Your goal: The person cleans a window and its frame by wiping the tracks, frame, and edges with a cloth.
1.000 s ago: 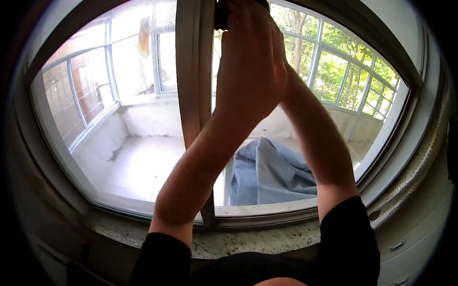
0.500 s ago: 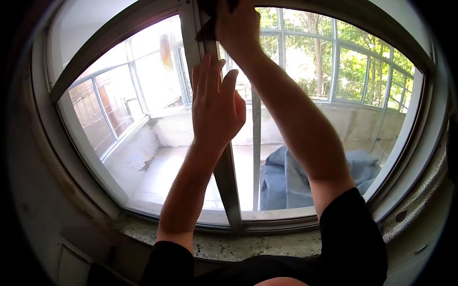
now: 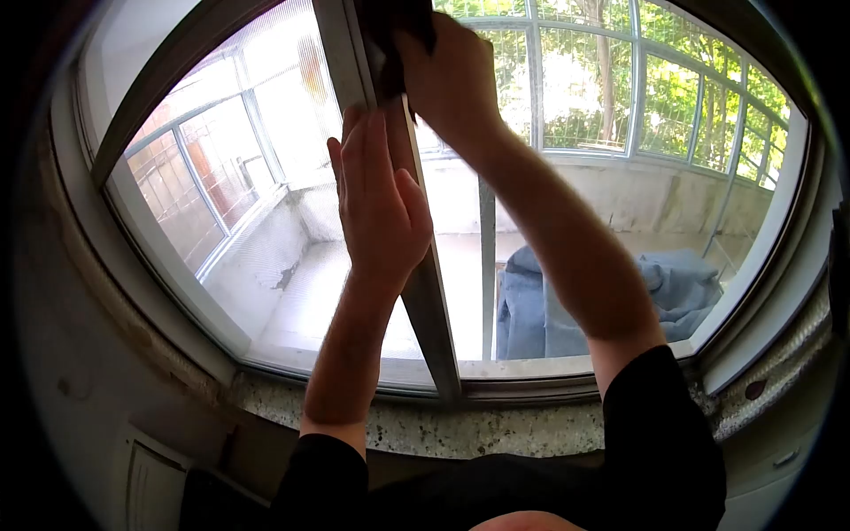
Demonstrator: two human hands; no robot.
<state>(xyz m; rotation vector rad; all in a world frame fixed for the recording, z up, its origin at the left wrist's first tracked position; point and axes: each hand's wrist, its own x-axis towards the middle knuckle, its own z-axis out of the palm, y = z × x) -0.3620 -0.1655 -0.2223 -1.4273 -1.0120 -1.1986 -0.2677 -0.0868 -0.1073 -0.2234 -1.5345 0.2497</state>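
Two hands [image 3: 382, 202] raised, one dark cloth [image 3: 397, 35], one window frame [image 3: 427, 301]

Strong daylight comes from beyond the window, brightest over the lower left pane [image 3: 341, 310], where the pale surfaces wash out to near white. Green foliage [image 3: 575, 88] at the upper right is bright, with some patches blown out. The room side is dim: the wall [image 3: 88, 389] below is murky, the black sleeves [image 3: 664, 425] lose most detail, and the forearms are shaded against the light. A wide-angle lens bows the window frame into curves, and black fills the rounded corners. Fine detail looks soft.
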